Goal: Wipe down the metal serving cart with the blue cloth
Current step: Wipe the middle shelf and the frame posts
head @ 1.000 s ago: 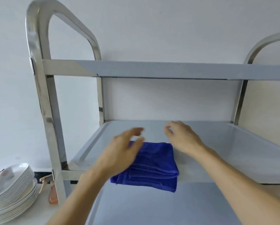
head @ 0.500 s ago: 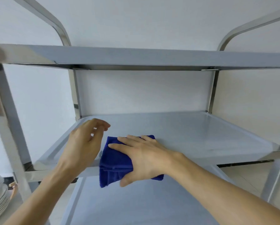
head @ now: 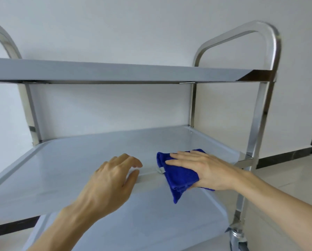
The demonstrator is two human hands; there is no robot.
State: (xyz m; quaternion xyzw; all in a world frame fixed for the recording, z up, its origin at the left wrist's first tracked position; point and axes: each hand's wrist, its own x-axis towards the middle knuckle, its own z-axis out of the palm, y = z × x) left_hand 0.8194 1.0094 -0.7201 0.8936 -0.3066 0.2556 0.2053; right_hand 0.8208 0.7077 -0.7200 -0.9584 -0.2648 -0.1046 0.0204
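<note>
The metal serving cart [head: 256,124] fills the view, with a top shelf, a middle shelf [head: 70,160] and a lower shelf below. A folded blue cloth [head: 180,176] lies on the front right of the middle shelf and hangs over its front edge. My right hand [head: 202,169] lies flat on the cloth with fingers stretched to the left and the thumb under the cloth's front edge. My left hand [head: 111,182] rests at the shelf's front lip, left of the cloth, fingers loosely bent, holding nothing.
The top shelf [head: 115,71] hangs low over the middle one. A curved handle [head: 267,44] rises at the right, and a caster wheel [head: 239,240] shows at the bottom right. A white wall stands close behind the cart.
My right hand has slid the cloth from the left part of the middle shelf to its right front. My left hand has come down onto the front lip. The view has swung right.
</note>
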